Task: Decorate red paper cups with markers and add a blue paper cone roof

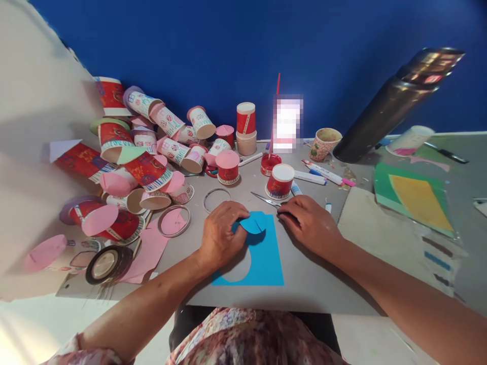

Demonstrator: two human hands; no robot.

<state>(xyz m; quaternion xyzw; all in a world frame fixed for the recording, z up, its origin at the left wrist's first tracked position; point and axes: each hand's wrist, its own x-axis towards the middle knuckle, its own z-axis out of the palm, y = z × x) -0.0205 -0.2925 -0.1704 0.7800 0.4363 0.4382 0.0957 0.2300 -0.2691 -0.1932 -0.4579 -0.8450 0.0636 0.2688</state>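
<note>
blue paper circle [253,223] in left hand [220,234], pink-capped paper cups [152,152] piled nearby

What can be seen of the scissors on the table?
The scissors lie flat on the grey table, just past the blue paper sheet. Their slim metal blades look closed or nearly so, tips pointing left and away, near a red paper cup. The handles are hidden under the right hand, which rests on them.
</note>
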